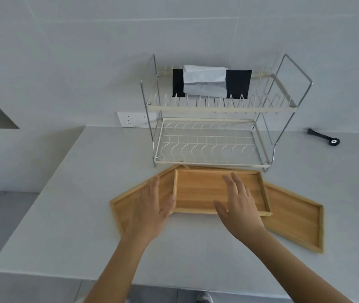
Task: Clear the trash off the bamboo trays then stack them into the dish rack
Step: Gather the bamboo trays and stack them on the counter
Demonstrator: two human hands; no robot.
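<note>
While both forearms reach over the white counter [65, 215], the left hand [150, 209] and the right hand [238, 206] hover with fingers spread, gripping nothing. Under them lie three bamboo trays: the middle tray [198, 193] on top, overlapping the left tray [124, 206] and the right tray [294, 217]. Just behind stands the two-tier dish rack [213, 147], a tissue box [211, 83] on its upper tier.

3 overlapping bamboo trays [198, 191] before dish rack [213, 147]
</note>
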